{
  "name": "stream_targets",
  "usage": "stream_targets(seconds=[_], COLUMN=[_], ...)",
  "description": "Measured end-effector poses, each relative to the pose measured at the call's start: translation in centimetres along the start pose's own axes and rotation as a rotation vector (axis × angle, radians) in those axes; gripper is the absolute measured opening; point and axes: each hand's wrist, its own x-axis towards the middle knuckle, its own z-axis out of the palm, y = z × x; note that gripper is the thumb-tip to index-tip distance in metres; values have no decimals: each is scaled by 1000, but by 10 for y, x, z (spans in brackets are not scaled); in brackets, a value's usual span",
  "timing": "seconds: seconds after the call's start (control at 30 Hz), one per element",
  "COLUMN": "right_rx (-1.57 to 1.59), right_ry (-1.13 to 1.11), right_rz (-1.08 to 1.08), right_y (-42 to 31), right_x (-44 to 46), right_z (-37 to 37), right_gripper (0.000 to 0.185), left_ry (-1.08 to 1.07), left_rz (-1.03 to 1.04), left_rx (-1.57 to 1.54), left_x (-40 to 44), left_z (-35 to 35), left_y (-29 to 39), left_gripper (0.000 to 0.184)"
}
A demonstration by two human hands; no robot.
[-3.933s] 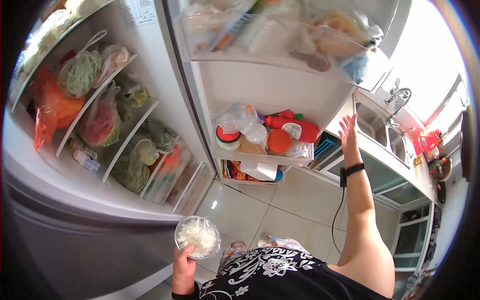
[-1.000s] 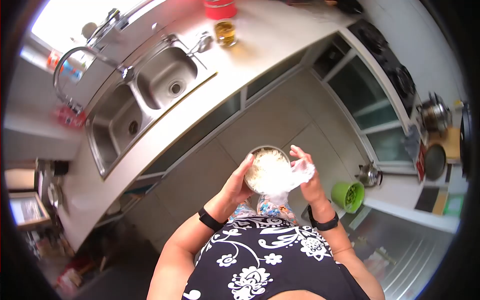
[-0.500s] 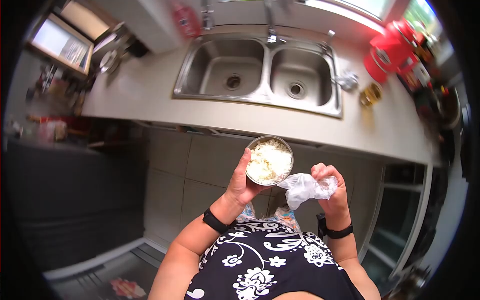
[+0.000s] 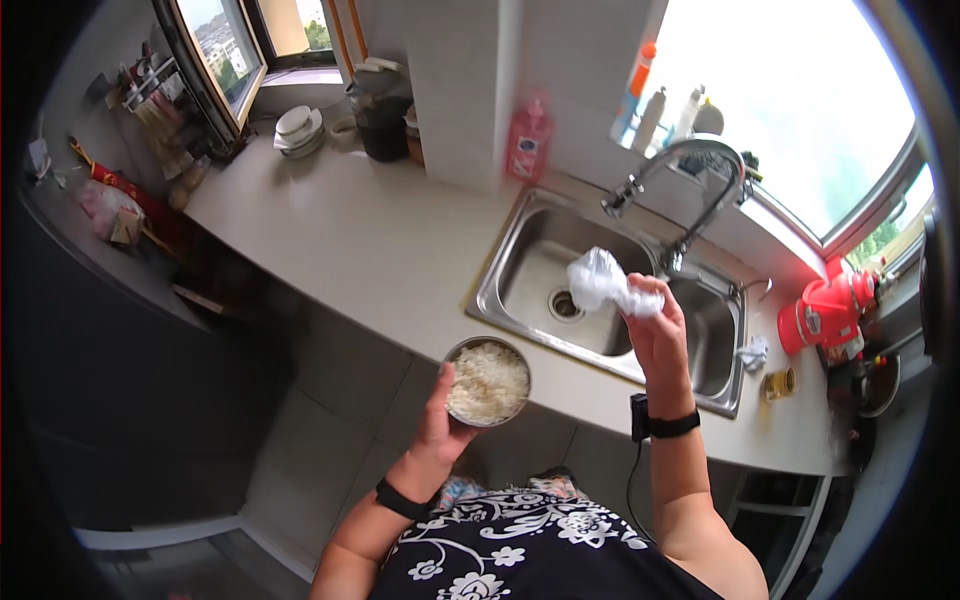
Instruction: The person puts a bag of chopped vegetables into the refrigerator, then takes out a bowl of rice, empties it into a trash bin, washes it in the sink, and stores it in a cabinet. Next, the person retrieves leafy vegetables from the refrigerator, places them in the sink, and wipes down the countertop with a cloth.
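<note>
A round bowl of white rice (image 4: 489,382) is held at its left side by my left hand (image 4: 437,425), thumb on the rim, near the counter's front edge. My right hand (image 4: 656,330) is raised over the double sink and grips a crumpled piece of clear plastic (image 4: 597,280). The plastic hangs out to the left of the fingers, above the left basin (image 4: 540,255). The bowl's top is uncovered.
A curved faucet (image 4: 715,150) rises behind the sink. On the counter (image 4: 330,225) stand stacked dishes (image 4: 298,130), a dark container (image 4: 383,120), a pink bottle (image 4: 528,140), a red kettle (image 4: 825,312) and a glass of yellow liquid (image 4: 778,384). Bottles line the windowsill.
The view has turned from the open fridge to the sink counter. The plastic has come off the bowl's top and moved up and right with my right hand, over the sink.
</note>
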Motion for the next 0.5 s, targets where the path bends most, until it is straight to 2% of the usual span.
stream_targets(seconds=[0.07, 0.13, 0.27, 0.33, 0.37, 0.4, 0.47, 0.5], right_rx=[18, -144, -56, -489, -1106, -1318, -449, -209], right_ry=[122, 228, 198, 258, 218, 111, 218, 179], right_rz=[128, 401, 464, 555, 619, 491, 598, 537], right_y=[33, 88, 112, 144, 175, 195, 166, 158], right_x=[47, 86, 120, 147, 164, 176, 182, 185], right_z=[-3, -50, -35, -61, -100, -140, -92, -80], right_gripper=[21, 17, 20, 23, 27, 24, 25, 26], left_ry=[-5, 33, 52, 91, 103, 95, 141, 151], left_rz=[58, 59, 148, 168, 168, 208, 235, 230], left_rx=[-5, 0, -30, -17, -4, -18, -16, -12], left_x=[15, 23, 46, 58, 62, 72, 84, 88], left_z=[-25, -40, -69, -74, -72, -81, -72, -72], left_y=[34, 60, 101, 122, 132, 135, 162, 173], left_gripper=[71, 71, 70, 70, 70, 69, 67, 67])
